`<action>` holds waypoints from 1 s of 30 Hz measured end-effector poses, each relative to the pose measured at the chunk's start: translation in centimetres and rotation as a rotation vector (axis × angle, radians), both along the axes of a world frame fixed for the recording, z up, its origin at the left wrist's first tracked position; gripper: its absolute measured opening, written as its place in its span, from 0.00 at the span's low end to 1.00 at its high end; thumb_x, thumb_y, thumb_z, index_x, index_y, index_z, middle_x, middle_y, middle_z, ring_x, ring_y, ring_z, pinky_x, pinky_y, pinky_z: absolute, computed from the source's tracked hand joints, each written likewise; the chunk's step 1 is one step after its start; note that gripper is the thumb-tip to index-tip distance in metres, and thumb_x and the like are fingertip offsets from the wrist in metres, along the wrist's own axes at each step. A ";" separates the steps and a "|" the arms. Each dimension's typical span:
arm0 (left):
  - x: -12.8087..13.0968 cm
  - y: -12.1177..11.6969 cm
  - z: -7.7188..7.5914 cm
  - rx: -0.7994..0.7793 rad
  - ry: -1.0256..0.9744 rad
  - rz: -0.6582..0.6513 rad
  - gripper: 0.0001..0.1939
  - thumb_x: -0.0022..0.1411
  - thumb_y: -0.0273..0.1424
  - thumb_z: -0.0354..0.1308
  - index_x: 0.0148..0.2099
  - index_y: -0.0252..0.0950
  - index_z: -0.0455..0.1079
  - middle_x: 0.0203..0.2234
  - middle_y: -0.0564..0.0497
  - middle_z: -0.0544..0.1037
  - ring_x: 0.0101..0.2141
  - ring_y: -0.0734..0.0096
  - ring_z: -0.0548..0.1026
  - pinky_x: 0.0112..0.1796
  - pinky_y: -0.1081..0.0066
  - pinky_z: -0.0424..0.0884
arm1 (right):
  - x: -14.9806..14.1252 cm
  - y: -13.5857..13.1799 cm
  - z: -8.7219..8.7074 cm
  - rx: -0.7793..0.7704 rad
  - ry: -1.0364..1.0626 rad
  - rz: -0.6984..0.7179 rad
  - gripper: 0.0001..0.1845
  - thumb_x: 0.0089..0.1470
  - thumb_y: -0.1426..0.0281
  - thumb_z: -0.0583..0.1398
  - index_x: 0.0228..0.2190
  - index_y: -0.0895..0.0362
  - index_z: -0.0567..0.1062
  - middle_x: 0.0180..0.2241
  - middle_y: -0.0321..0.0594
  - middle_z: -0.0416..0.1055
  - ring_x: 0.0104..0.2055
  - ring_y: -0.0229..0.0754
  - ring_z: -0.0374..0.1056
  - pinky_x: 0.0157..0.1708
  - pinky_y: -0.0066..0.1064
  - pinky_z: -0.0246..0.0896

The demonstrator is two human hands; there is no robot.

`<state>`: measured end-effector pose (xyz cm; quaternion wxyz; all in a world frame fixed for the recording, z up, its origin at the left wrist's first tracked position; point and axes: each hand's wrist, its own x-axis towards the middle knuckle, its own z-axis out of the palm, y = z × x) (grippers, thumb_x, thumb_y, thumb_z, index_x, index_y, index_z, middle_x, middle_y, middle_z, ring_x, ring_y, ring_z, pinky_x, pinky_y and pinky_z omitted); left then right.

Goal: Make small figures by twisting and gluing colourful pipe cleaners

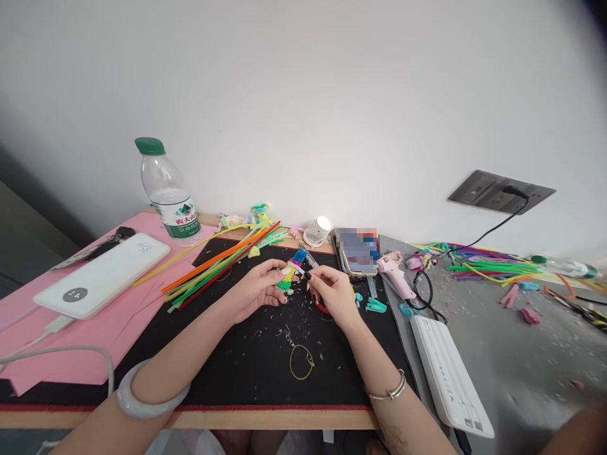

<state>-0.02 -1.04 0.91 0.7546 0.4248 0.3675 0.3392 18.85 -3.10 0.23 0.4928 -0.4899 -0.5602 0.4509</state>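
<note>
My left hand [256,287] holds a small fuzzy pipe-cleaner piece [298,256] between thumb and fingers, over the black mat [256,373]. The piece is blue at the top, with yellow and green lower down; my fingers hide part of it. On its right side, my right hand [336,296] pinches a thin lilac strip [297,267] that lies against the piece. Beneath the right hand a red loop [320,307], perhaps a scissor handle, shows in part. A loose yellow ring [301,362] lies on the mat nearer to me.
Long pipe cleaners [220,268] lie at left, near a water bottle [169,196] and white power bank [102,275] on pink paper [90,354]. Behind my hands stand a paper cup [317,232] and phone [356,251]. At right lie a pink glue gun [396,276] and another power bank [450,373].
</note>
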 end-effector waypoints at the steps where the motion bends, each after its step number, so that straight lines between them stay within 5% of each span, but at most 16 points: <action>1: 0.0 0.0 0.0 0.007 0.002 0.009 0.16 0.57 0.37 0.61 0.45 0.39 0.63 0.34 0.52 0.74 0.21 0.81 0.72 0.24 0.78 0.68 | 0.0 0.0 0.0 -0.001 -0.010 0.005 0.12 0.50 0.63 0.61 0.24 0.59 0.73 0.17 0.32 0.65 0.15 0.30 0.55 0.15 0.23 0.49; 30: 0.4 -0.1 0.1 0.218 0.092 0.041 0.16 0.58 0.43 0.58 0.37 0.35 0.70 0.28 0.53 0.71 0.14 0.91 0.55 0.14 0.82 0.51 | 0.0 -0.4 0.3 0.027 -0.136 0.036 0.09 0.51 0.65 0.60 0.26 0.58 0.74 0.19 0.33 0.65 0.17 0.31 0.56 0.17 0.24 0.50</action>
